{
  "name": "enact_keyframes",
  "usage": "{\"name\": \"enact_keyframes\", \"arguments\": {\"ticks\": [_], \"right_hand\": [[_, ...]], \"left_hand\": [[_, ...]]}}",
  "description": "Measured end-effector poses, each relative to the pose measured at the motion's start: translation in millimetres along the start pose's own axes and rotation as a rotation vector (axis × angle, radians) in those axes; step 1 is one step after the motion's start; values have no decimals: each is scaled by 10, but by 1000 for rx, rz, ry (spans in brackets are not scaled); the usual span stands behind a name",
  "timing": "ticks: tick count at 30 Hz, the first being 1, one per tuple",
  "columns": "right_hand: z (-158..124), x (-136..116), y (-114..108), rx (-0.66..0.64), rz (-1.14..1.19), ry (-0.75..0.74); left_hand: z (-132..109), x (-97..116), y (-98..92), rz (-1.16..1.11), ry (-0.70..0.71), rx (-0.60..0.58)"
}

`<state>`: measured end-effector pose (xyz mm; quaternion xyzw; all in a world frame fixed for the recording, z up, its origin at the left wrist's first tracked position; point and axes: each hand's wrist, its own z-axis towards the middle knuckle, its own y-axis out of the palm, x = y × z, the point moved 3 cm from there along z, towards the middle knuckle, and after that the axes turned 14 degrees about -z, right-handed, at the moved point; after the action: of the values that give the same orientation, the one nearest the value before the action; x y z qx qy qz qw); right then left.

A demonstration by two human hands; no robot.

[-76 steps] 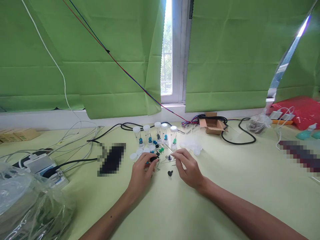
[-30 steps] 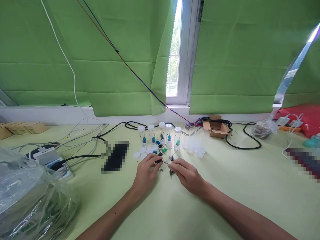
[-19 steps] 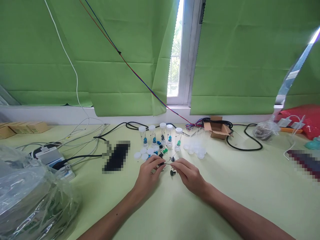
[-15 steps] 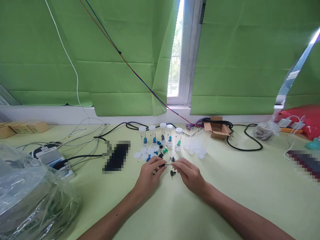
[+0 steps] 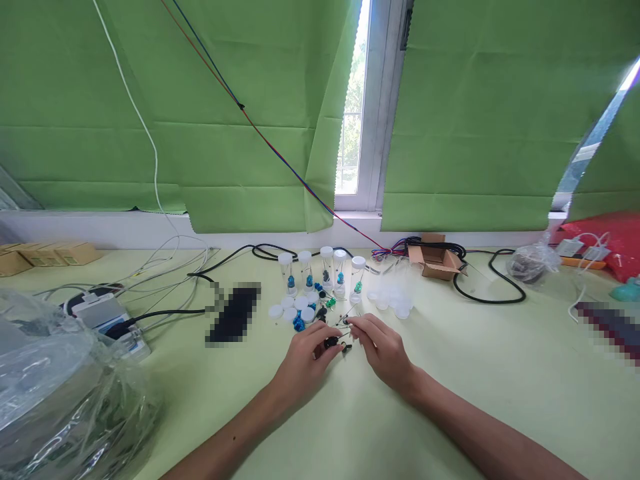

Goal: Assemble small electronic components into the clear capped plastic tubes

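Note:
My left hand (image 5: 306, 357) is closed, with a small black round part (image 5: 331, 342) between thumb and fingers. Just to its right, my right hand (image 5: 383, 348) pinches a thin metal pin (image 5: 345, 335) that points toward the black part. Whether pin and part touch, I cannot tell. A black piece (image 5: 347, 347) shows right beside the left fingertips. Beyond the hands lie a blue part (image 5: 299, 323), a green part (image 5: 331, 303) and white round caps (image 5: 275, 311). Several clear capped vials (image 5: 358, 280) stand behind these, holding blue, green or dark parts.
Cloudy clear containers (image 5: 402, 307) stand right of the vials, before an open cardboard box (image 5: 436, 261) and black cable (image 5: 493, 300). At left are a pixelated dark object (image 5: 234, 315), a power strip (image 5: 127, 333) and a large clear plastic bag (image 5: 65, 393).
My left hand has turned and shifted slightly right, bringing the black part's round face into view. The right hand has moved a little to the right.

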<state>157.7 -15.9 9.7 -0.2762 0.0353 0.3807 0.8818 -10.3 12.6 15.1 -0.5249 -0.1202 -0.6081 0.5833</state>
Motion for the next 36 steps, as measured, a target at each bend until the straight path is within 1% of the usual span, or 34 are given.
{"name": "enact_keyframes", "arguments": {"ticks": [5, 9, 11, 14, 16, 18, 22, 26, 28, 33, 36], "right_hand": [[13, -1, -5, 8, -9, 16], [13, 0, -13, 2, -15, 44], [7, 11, -10, -3, -16, 64], [4, 30, -5, -2, -17, 91], [7, 37, -5, 3, -19, 105], [11, 37, -7, 6, -21, 112], [10, 42, -3, 8, -34, 130], [-6, 85, 9, 28, -59, 211], [-10, 101, 18, 29, -59, 233], [-10, 105, 35, 7, -43, 242], [-8, 105, 43, -24, -36, 229]], "left_hand": [[-14, 8, 62, -109, -66, -50], [-30, 15, 95, -215, -132, -51], [-48, -3, 122, -324, -199, -69], [-84, -52, 186, -565, -353, -137], [-102, -74, 224, -681, -426, -174], [-105, -79, 242, -722, -446, -188], [-77, -60, 223, -738, -447, -175], [-10, -8, 123, -730, -418, -143], [30, 18, 51, -706, -392, -103], [84, 8, -105, -682, -362, 97], [84, -12, -142, -677, -328, 174]]}}
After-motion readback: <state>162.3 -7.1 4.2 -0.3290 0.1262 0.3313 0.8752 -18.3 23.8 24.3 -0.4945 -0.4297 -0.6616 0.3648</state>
